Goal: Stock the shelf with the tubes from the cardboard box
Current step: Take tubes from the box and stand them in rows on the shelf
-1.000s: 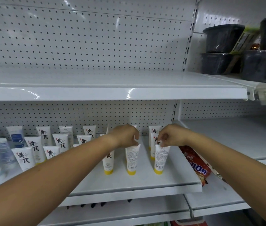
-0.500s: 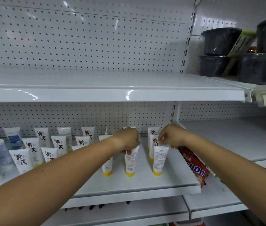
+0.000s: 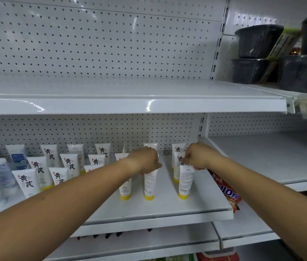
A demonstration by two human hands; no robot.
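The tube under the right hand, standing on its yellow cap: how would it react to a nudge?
Probably tips easily: the tube is tall and stands on a narrow yellow cap. Likely light and soft-walled, flattening toward the top the right hand pinches. The shelf looks smooth, so it may slide.

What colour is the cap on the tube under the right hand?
Yellow cap, white tube; head view shows it.

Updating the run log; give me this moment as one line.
phase: placing tubes | left hand: holds middle tube top | right hand: pinches right tube top | both: upright, yellow caps down on shelf
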